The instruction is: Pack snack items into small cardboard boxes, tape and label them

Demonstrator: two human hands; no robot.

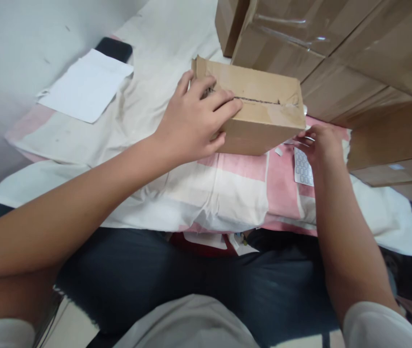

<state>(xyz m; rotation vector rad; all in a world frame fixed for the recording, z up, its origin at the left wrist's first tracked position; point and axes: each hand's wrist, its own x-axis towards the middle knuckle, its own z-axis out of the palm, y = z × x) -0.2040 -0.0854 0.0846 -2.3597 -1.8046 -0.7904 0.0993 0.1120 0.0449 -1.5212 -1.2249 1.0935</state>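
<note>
A brown cardboard box (pixel 260 137) lies on the cloth in front of me, with a dark, ragged seam along its taped top. My left hand (pixel 198 116) grips its left end, fingers spread over the top and thumb against the near side. Beside the box's right end, my right hand (pixel 319 142) has its fingers bent together; what they hold, if anything, is too small to make out. Below those fingers is a white sheet of small labels (pixel 303 168), partly covered by the hand and wrist. A small white scrap (pixel 278 151) lies to its left.
Large taped cartons (pixel 289 36) are stacked behind and to the right. Another carton (pixel 390 140) stands at the right edge. White paper (pixel 86 87) partly covers a dark phone-like object (pixel 115 49) at the left. A pink and white cloth (pixel 227 193) spreads beneath everything.
</note>
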